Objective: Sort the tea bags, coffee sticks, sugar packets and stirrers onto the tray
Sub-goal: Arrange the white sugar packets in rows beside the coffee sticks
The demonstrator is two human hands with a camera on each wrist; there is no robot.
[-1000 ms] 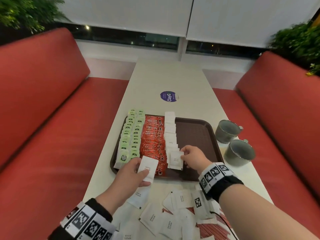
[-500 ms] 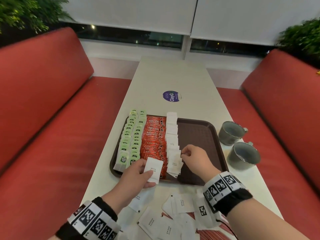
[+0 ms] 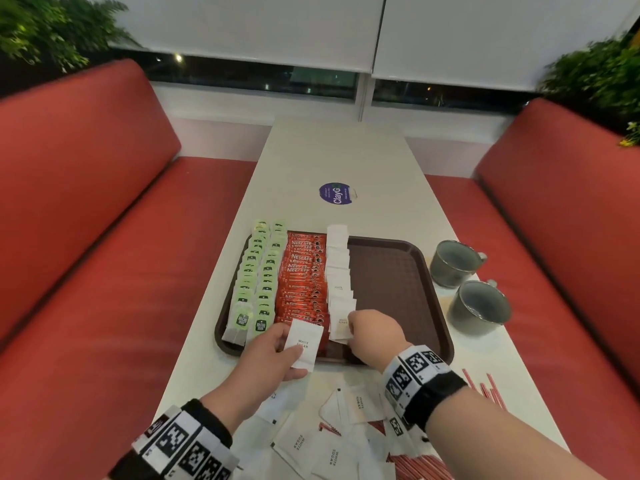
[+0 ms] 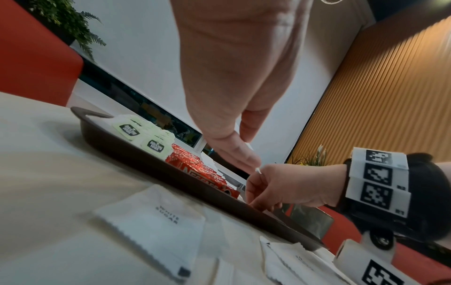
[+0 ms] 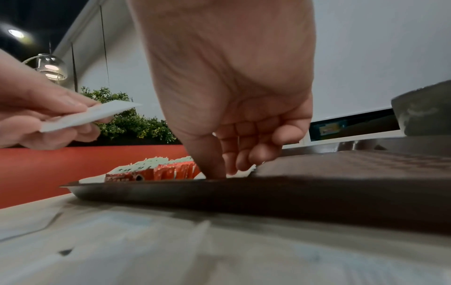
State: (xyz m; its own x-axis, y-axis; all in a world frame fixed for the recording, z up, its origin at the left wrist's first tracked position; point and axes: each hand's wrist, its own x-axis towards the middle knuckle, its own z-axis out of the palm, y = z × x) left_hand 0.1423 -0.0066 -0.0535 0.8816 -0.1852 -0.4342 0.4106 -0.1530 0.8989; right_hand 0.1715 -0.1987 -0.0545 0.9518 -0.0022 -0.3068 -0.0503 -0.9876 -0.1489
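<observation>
A brown tray [image 3: 398, 271] holds two rows of green tea bags [image 3: 256, 282], a row of red coffee sticks [image 3: 304, 282] and a column of white sugar packets [image 3: 338, 271]. My left hand [image 3: 273, 355] holds one white sugar packet [image 3: 303, 344] above the tray's near rim, thumb on top. My right hand [image 3: 372, 332] is curled over the near end of the sugar column. Its thumb and fingertips [image 5: 227, 165] pinch the nearest packet [image 3: 341, 327] down on the tray. Several loose sugar packets [image 3: 311, 445] lie on the table in front of me.
Two grey mugs [image 3: 453, 263] [image 3: 479, 306] stand right of the tray. Red-striped stirrers [image 3: 485, 386] lie on the table near my right wrist. The tray's right half is bare. Red benches flank the table [image 3: 332, 157].
My right hand has shifted slightly left and nearer, onto the nearest packet of the column. The left hand keeps its packet almost in place.
</observation>
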